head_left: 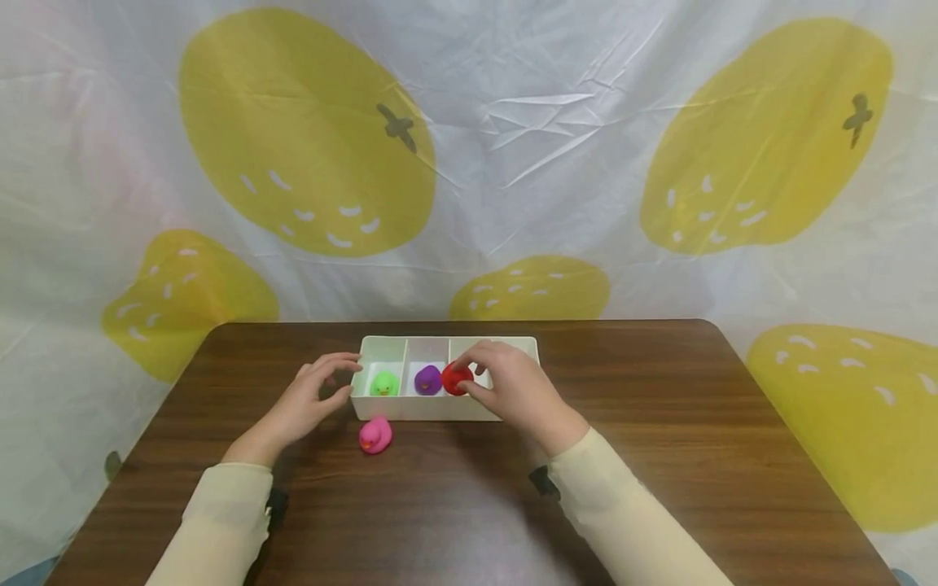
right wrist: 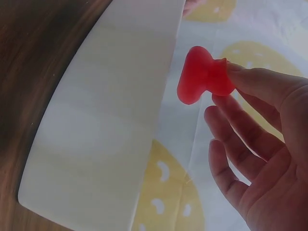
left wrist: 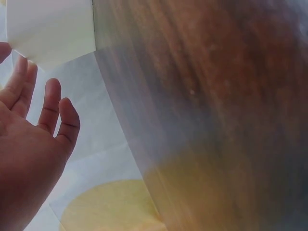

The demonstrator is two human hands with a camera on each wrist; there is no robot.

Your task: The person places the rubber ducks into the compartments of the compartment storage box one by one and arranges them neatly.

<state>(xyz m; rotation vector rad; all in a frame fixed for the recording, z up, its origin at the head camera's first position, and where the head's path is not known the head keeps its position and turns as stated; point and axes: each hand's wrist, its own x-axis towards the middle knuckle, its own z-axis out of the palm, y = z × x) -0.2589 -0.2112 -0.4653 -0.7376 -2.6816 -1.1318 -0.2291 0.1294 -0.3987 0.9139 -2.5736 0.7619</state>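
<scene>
My right hand pinches a red rubber duck between thumb and fingers, over the white three-part box. In the right wrist view the red duck shows beyond the box wall, gripped at its smaller end. A purple duck is in the middle compartment, and a green duck sits in the left one. With fingers extended, my left hand has its fingertips right at the box's left end. On the table in front of the box lies a pink duck.
The box stands near the back edge of a dark brown wooden table. Behind the table hangs a white cloth printed with large yellow fruit. Both forearms wear pale sleeves, with a dark object at each wrist.
</scene>
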